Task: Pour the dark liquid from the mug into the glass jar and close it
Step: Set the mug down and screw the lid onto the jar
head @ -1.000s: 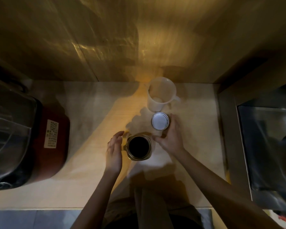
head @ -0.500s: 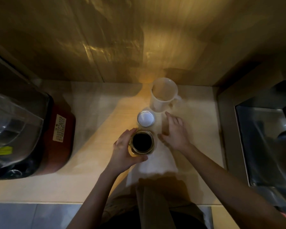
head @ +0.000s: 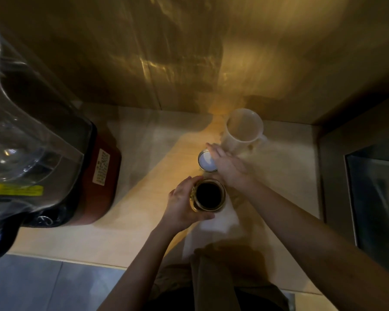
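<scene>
Lid [head: 206,162] half hidden under right hand [head: 228,167], grip unclear, left hand [head: 182,205] wrapped around open jar [head: 209,195] of dark liquid on worktop [head: 144,176], blurred empty mug [head: 243,130] at jar's 1 o'clock, blender [head: 38,153] cut off at 9 o'clock.

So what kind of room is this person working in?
Most likely a home kitchen. There's a pale countertop, a blender-like appliance with a clear jug on the left, a white mug, and what looks like a steel sink on the right.
</scene>
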